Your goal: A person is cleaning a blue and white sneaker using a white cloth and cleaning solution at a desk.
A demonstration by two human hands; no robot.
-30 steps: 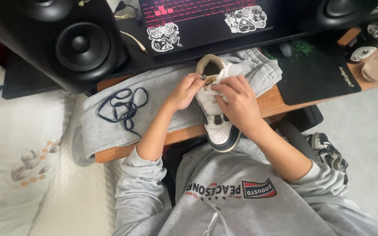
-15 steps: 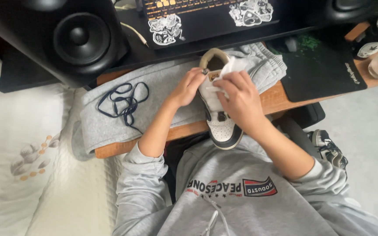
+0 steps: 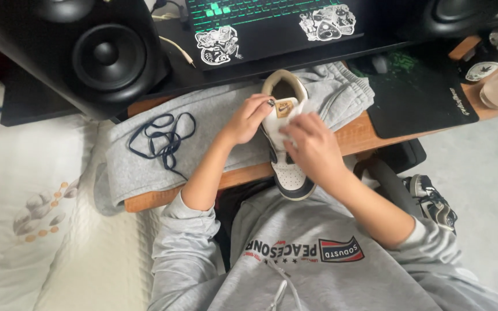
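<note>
Dark thin shoelace coiled loose on soft grey fleece cloth. Left hand pinches the tongue of white leather sneaker lying on cloth at desk edge. Right hand clenched over its midsection.

Shoe lies on cloth (laces left), speaker behind.

I see a black speaker, sticker-covered keyboard, navy laces, black mouse mat, second sneaker on floor.
</note>
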